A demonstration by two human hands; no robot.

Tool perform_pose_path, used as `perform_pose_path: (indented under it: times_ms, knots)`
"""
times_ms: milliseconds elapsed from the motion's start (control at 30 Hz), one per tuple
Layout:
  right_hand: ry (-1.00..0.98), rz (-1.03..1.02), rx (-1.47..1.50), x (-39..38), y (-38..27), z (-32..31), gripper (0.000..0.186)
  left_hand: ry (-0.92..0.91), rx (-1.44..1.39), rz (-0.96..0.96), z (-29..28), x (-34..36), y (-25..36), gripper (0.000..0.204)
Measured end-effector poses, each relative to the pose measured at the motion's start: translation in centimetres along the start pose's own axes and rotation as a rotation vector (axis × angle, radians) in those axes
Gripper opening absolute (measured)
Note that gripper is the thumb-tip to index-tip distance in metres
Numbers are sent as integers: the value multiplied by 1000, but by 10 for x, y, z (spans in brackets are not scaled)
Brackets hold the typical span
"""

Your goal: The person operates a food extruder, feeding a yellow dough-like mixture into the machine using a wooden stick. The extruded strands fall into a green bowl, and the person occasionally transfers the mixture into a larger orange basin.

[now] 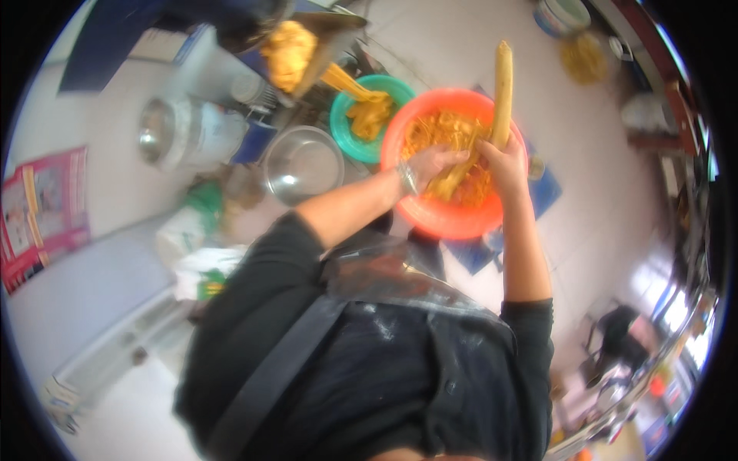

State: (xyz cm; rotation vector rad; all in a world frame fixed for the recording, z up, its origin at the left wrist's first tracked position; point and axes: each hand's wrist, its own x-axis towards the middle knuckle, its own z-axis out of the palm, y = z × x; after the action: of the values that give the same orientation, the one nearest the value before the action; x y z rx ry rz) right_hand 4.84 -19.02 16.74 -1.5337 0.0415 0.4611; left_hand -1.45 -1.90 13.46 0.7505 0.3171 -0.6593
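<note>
My right hand point(503, 160) is closed round the lower part of a long pale-yellow stick-like piece point(503, 84), which stands nearly upright in the picture and tapers at its far tip. Its exact kind is unclear. Beside it, my left hand point(434, 165) reaches over an orange-red basin point(393, 142), fingers curled and partly hidden. A yellow strip point(453, 180) runs below the two hands; whether it belongs to the stick-like piece I cannot tell. Tangled orange-yellow strands point(430, 131) fill the basin.
Left of the basin stand a green basin point(338, 127) with yellow dough-like stuff and a metal bowl point(304, 165). A machine holds a yellow mass point(288, 54), with a strip hanging toward the green basin. A white bucket point(565, 15) sits at the far right, and a silvery pot point(165, 134) at left.
</note>
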Motion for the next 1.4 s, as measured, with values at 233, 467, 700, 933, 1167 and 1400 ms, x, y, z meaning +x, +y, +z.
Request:
perform_pose_path:
  times_ms: [233, 467, 700, 933, 1167, 1400]
  knots:
    - [-252, -137, 29, 39, -111, 101, 24, -234, -291, 452, 15, -123, 87, 48]
    - [-330, -267, -366, 82, -171, 202, 27, 339, -168, 738, -12, -151, 160, 52]
    - [-223, -319, -751, 59, -172, 145, 28, 585, -137, 900, -6, -116, 168, 49]
    - [-303, -667, -1135, 16, -180, 107, 38, 475, -354, 919, -4, -123, 179, 49]
    - [-447, -629, -1611, 25, -195, 150, 45, 409, -216, 756, 6, -186, 128, 44]
    - [-488, -710, -1765, 31, -193, 196, 54, 1038, 1558, 1171, -36, -190, 135, 62]
